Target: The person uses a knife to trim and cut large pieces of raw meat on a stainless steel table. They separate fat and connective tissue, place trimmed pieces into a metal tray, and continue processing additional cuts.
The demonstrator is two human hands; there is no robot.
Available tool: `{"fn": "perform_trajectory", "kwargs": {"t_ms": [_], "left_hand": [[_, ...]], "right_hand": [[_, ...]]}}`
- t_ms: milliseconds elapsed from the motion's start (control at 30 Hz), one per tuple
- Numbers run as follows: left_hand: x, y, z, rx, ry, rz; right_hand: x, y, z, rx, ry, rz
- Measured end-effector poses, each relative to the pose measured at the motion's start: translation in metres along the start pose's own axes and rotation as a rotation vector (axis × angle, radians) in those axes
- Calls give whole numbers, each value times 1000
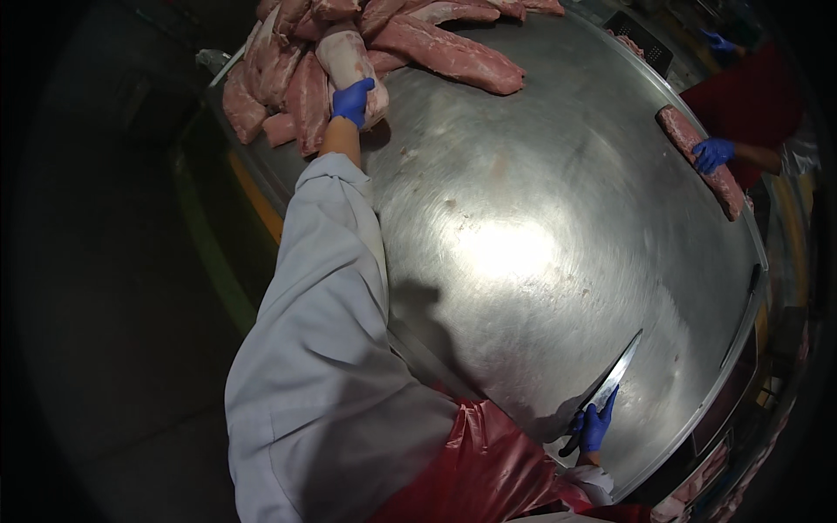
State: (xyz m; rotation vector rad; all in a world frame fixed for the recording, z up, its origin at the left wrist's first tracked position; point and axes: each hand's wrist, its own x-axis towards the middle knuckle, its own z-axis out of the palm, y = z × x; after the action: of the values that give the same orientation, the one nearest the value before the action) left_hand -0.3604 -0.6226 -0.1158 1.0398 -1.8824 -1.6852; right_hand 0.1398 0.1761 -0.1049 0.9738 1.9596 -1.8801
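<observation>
On the steel table (523, 157), far left: my left hand (351, 102) clasps a pale pork loin (346, 59).
Its long axis runs away from me, tilting left; my right hand (595, 424), closed round a knife (621, 366), aims it away and rightward.

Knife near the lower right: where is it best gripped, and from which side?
The knife is probably best taken by its dark handle, coming from the person's near side. The blade narrows to a tip pointing away from the body, leaving the handle toward the person; the right hand holds it at that end.
</observation>
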Motion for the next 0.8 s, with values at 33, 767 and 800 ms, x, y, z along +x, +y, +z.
{"fn": "perform_trajectory", "kwargs": {"t_ms": [33,767,800], "left_hand": [[-8,5,11,-213,-133,-90],[-275,-81,69,375,-224,-85],[-313,-69,67,395,-244,-90]], "right_hand": [[0,8,-6,4,2,-25],[-15,1,-4,143,44,-7],[-20,5,-5,150,53,-2]]}}
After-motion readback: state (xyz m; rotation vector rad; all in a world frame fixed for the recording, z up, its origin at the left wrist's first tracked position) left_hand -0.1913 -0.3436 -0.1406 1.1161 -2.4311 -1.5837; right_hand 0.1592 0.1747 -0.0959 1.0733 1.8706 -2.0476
